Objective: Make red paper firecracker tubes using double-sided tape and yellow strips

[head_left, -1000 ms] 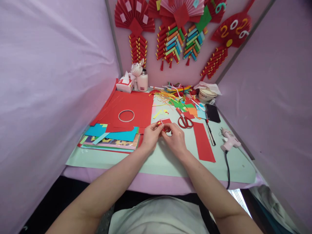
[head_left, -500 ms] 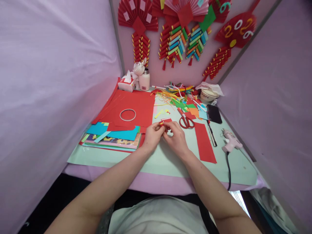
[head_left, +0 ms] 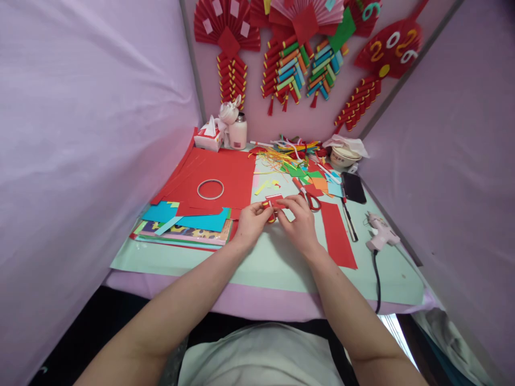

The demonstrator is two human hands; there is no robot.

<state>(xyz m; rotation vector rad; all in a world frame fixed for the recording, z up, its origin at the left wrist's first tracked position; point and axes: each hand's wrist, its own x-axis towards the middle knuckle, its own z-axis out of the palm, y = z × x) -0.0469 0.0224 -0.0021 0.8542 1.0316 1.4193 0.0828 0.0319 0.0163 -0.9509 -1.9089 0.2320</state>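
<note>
Between the thumb and fingers of my left hand [head_left: 251, 224] is a small red paper roll [head_left: 271, 210] with yellow bands at its ends, like a paper firecracker. My fingers hide part of it. Just to its right hovers my right hand [head_left: 300, 222], thumb and index finger apart, and no object shows between them. Behind the fingers lies a small red paper piece [head_left: 275, 199]. Red-handled scissors [head_left: 313, 201] rest right beside the right hand, partly covered by it. A long red paper strip [head_left: 338, 235] lies further right.
At left are red sheets [head_left: 229, 166] with a ring [head_left: 211, 189], and a stack of coloured paper [head_left: 201, 220]. Coloured scraps [head_left: 317, 182] and paper strips [head_left: 285, 155] lie at the back. On the right are a phone [head_left: 353, 187] and a corded glue gun [head_left: 382, 233].
My right hand has moved slightly right, away from the red paper roll, and now covers part of the scissors. My left hand stays in place, still gripping the roll.
</note>
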